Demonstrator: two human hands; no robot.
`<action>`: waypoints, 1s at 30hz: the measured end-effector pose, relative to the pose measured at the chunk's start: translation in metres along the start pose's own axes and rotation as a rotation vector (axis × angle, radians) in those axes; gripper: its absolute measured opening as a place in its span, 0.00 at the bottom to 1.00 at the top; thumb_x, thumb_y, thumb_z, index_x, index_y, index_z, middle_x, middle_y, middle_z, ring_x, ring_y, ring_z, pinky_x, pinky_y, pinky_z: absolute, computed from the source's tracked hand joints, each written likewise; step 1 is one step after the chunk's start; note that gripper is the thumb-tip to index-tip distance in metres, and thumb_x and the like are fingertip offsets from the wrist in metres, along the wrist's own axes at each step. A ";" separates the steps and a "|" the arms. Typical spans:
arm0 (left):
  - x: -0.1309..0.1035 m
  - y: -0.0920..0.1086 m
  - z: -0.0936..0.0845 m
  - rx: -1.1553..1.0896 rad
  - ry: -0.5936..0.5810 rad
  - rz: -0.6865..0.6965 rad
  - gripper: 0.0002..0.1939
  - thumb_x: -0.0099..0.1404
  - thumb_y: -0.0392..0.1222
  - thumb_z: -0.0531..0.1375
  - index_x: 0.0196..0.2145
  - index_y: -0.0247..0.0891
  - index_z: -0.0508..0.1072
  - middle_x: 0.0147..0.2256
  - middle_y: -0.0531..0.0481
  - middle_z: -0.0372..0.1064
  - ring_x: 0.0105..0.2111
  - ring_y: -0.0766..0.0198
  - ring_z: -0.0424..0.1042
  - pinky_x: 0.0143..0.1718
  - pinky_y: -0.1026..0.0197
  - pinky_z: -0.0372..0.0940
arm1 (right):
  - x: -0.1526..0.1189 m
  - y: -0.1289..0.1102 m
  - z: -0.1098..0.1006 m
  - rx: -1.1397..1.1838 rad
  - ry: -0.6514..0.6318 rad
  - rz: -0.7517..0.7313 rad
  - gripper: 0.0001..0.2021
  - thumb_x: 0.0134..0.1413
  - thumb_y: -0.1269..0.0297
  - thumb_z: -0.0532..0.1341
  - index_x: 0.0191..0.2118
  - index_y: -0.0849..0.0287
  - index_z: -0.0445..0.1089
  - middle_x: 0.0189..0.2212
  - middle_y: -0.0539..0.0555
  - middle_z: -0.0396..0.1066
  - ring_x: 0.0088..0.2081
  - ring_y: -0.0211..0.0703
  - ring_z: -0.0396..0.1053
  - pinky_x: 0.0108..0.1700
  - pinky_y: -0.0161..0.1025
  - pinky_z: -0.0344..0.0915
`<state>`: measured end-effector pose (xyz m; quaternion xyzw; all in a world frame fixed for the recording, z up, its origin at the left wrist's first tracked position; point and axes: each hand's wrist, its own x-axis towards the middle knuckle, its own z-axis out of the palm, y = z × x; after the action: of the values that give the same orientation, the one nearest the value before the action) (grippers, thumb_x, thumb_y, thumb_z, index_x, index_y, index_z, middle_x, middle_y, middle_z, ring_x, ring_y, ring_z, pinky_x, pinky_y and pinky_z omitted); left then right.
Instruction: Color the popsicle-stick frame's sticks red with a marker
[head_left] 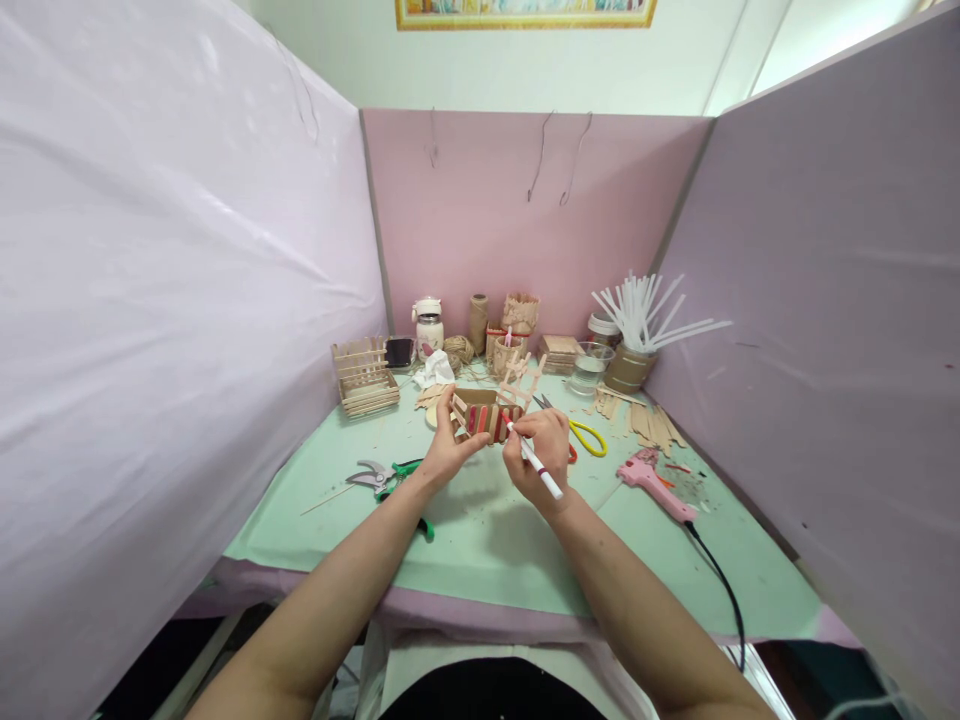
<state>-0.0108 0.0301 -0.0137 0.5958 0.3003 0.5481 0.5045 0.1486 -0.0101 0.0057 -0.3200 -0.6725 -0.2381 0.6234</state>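
Observation:
A small popsicle-stick box with red and brown stripes on its front is held above the table. My left hand grips its left side, thumb along the lower front edge. In my right hand is a white marker, its red tip at the striped front near the right end. A light wooden lattice piece rises behind the box's right side; whether it is joined to the box I cannot tell. Scissors with a yellow handle lie just right of my right hand.
Green-handled pruning shears lie at left, a pink glue gun with a black cord at right. Behind stand a stick basket, a white-lidded bottle, a bowl of water and a pot of glue sticks. Walls enclose three sides.

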 end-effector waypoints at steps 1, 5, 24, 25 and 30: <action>0.000 0.000 0.000 0.002 -0.001 0.003 0.60 0.49 0.62 0.73 0.69 0.51 0.44 0.70 0.37 0.41 0.65 0.40 0.59 0.61 0.42 0.64 | 0.000 0.000 0.000 -0.004 0.001 0.003 0.09 0.55 0.76 0.59 0.37 0.54 0.61 0.28 0.48 0.68 0.32 0.41 0.69 0.42 0.45 0.62; 0.000 0.000 0.001 0.013 -0.005 0.015 0.61 0.48 0.62 0.73 0.69 0.50 0.44 0.70 0.37 0.40 0.65 0.40 0.59 0.61 0.42 0.63 | 0.000 0.001 0.001 -0.012 0.014 -0.003 0.09 0.55 0.75 0.59 0.37 0.54 0.62 0.29 0.49 0.69 0.33 0.42 0.69 0.43 0.45 0.63; 0.000 -0.001 0.000 0.029 0.008 0.016 0.60 0.49 0.62 0.73 0.69 0.49 0.45 0.70 0.36 0.39 0.66 0.39 0.58 0.62 0.42 0.62 | -0.001 0.002 0.002 -0.019 0.022 0.004 0.08 0.56 0.74 0.59 0.37 0.53 0.61 0.29 0.49 0.69 0.33 0.42 0.70 0.41 0.46 0.63; 0.000 -0.001 0.000 0.031 0.007 0.013 0.60 0.49 0.62 0.73 0.69 0.49 0.44 0.70 0.36 0.39 0.66 0.39 0.58 0.62 0.42 0.62 | -0.001 0.002 0.002 -0.011 0.017 0.000 0.08 0.56 0.74 0.59 0.37 0.53 0.61 0.29 0.49 0.69 0.32 0.42 0.70 0.41 0.46 0.63; 0.000 0.000 0.001 0.024 0.001 0.011 0.60 0.49 0.63 0.73 0.69 0.50 0.44 0.71 0.37 0.38 0.67 0.40 0.57 0.62 0.43 0.62 | -0.001 0.002 0.003 0.002 0.041 -0.001 0.08 0.56 0.75 0.59 0.37 0.54 0.62 0.29 0.49 0.69 0.33 0.42 0.70 0.42 0.45 0.62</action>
<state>-0.0101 0.0301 -0.0138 0.6031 0.3037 0.5475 0.4942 0.1481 -0.0070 0.0045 -0.3143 -0.6600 -0.2443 0.6371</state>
